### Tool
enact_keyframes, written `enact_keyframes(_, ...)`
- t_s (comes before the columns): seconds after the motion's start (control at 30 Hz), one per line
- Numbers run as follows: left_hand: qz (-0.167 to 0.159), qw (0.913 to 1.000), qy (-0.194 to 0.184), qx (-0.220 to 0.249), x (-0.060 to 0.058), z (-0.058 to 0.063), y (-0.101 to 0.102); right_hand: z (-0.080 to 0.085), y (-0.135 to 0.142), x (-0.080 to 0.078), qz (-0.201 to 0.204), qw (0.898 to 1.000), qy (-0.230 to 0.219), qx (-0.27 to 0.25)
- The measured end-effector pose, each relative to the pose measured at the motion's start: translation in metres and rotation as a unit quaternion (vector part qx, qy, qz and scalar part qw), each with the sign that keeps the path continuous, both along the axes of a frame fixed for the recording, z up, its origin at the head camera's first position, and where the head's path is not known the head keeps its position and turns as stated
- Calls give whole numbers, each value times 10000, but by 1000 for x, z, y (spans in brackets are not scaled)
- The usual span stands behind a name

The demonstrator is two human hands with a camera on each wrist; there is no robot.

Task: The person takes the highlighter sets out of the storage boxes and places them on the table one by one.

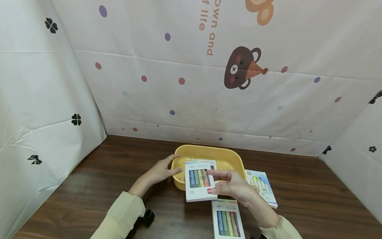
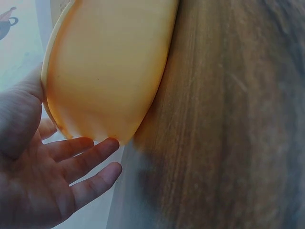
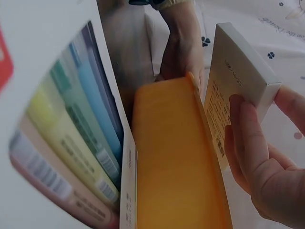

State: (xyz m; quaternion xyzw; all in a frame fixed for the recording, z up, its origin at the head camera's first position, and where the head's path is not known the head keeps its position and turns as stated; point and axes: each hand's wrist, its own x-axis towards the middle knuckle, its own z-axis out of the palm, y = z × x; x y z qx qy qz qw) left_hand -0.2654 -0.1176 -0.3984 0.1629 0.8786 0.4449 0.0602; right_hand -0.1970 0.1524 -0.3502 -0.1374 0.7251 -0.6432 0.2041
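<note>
My right hand [image 1: 228, 184] pinches a white box of highlighters [image 1: 189, 196] at its right edge, thumb and fingers on opposite faces. Several coloured pens show through its window. The box is over the front of a yellow plastic bin [image 1: 232, 157]; part of another white box [image 1: 212, 162] shows just behind it. At the bin's left end, my left hand [image 1: 158, 172] holds the rim. In the left wrist view its thumb reaches over the bin rim [image 2: 51, 52] while the fingers lie loosely along the outside. The right wrist view shows the held box [image 3: 233, 71] edge-on.
A similar box of highlighters [image 1: 219, 225] lies on the wooden table [image 1: 74, 202] in front of the bin. Right of the bin lies a white and blue box [image 1: 267, 186] with pens pictured on it. A patterned cloth [image 1: 143, 99] hangs behind the table.
</note>
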Motion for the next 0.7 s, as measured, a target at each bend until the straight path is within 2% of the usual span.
enact_keyframes(0.1,-13,10000,1,-12,0,0,0,-1,-2,3,26,10000,42,85)
enact_keyframes(0.33,-48,10000,57,9,-1,1,0,-4,-7,9,251,9992,-67,-300)
enact_keyframes(0.53,-66,9999,81,-7,-1,1,1,-6,-11,14,326,9990,64,-288)
enact_keyframes(0.7,-37,10000,93,-1,-1,2,1,-7,-13,18,447,9982,-80,-397)
